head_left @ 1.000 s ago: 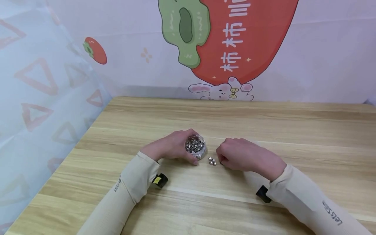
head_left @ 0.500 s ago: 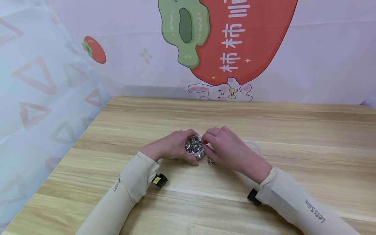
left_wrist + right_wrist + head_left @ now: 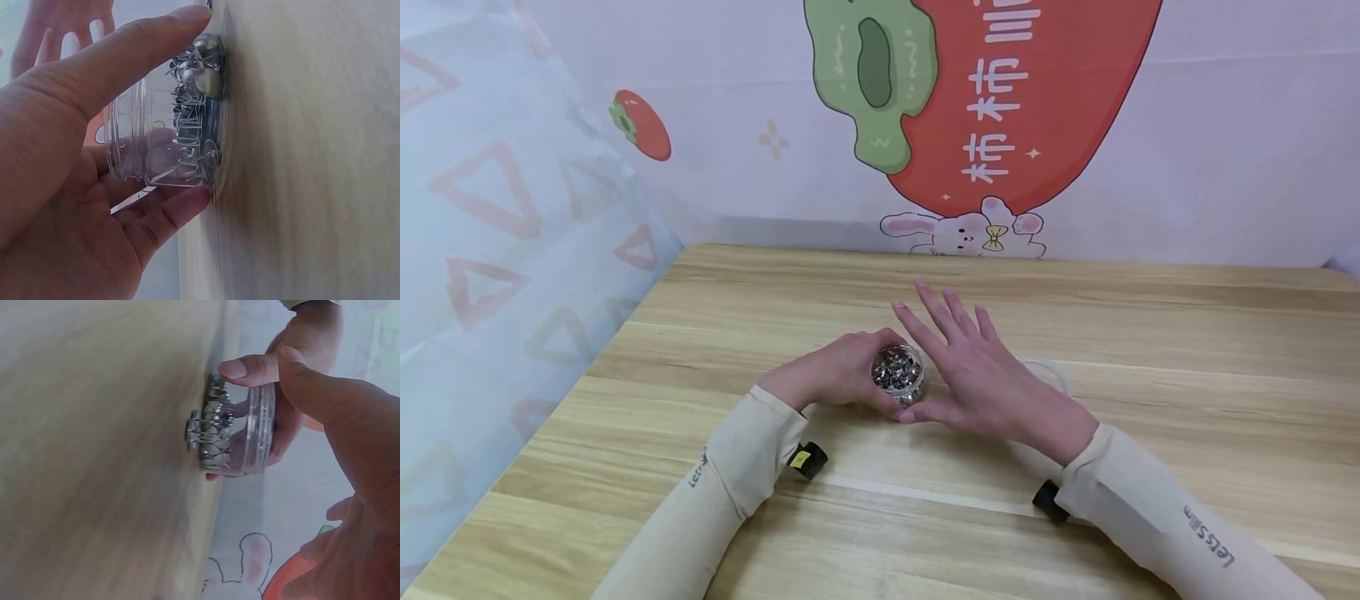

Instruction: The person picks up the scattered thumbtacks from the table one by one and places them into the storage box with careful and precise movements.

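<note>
A clear round plastic jar (image 3: 916, 392) stands on the table, partly filled with silver thumbtacks (image 3: 897, 371). My left hand (image 3: 850, 371) grips it from the left, thumb at the near side and fingers curled round the far side. My right hand (image 3: 981, 379) is at the jar's right with fingers straight and spread and nothing in them. Its thumb reaches in front of the jar, close to the left thumb. In the right wrist view, several loose thumbtacks (image 3: 192, 431) stand on the table beside the jar; the right hand hides them in the head view.
A clear round lid (image 3: 1051, 373) lies on the wooden table (image 3: 820, 533), partly covered by the right hand and wrist. A printed cloth backdrop (image 3: 737, 158) rises behind the table, and another cloth hangs along the left side.
My right hand has moved left from the loose thumbtacks to the jar, and its curled, pinching fingers have since spread wide. The left hand keeps its grip on the jar.
</note>
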{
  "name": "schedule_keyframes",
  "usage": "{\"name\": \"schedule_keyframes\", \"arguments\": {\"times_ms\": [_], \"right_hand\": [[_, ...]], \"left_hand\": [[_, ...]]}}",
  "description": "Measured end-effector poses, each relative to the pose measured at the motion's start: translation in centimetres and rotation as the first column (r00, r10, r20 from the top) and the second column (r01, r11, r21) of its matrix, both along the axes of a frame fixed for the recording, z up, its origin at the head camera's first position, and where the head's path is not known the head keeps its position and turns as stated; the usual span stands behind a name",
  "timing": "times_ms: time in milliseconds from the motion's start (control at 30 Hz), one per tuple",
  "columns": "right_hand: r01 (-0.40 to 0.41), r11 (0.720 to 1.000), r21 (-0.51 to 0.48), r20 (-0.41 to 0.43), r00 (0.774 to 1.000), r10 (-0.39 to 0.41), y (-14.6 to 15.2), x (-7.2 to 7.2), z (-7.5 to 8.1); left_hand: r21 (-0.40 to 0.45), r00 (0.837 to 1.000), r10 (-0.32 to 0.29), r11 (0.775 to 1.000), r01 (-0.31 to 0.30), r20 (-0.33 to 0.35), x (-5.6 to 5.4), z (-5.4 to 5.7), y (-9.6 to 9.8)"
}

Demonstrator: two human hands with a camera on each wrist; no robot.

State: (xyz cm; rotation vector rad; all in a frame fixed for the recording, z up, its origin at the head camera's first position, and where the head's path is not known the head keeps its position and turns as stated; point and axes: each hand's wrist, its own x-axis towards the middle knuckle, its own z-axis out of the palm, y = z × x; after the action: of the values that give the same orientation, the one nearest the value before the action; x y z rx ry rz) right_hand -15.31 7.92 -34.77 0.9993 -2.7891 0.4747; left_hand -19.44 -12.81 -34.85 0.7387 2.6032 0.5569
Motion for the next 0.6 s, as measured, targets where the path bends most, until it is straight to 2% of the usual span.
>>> {"name": "schedule_keyframes", "arguments": {"times_ms": [100,300,500,600], "right_hand": [[0.005,0.999,0.038,0.020,1.000,-0.006,0.3,0.2,0.6],[0.003,0.982,0.186,0.129,0.991,-0.028,0.9,0.8,1.9],[-0.096,0.977,0.188,0.214,0.975,0.055,0.9,1.0,1.8],[-0.121,0.977,0.177,0.238,0.968,0.077,0.9,1.0,1.6]], "left_hand": [[-0.003,1.000,0.004,1.000,-0.004,0.007,0.0,0.0,0.0],[-0.007,0.999,0.025,1.000,-0.025,0.026,0.1,0.0,0.0],[-0.001,0.999,0.039,0.999,-0.039,0.031,0.1,0.0,0.0],[-0.003,0.999,0.033,0.999,-0.033,0.025,0.0,0.1,0.0]]}}
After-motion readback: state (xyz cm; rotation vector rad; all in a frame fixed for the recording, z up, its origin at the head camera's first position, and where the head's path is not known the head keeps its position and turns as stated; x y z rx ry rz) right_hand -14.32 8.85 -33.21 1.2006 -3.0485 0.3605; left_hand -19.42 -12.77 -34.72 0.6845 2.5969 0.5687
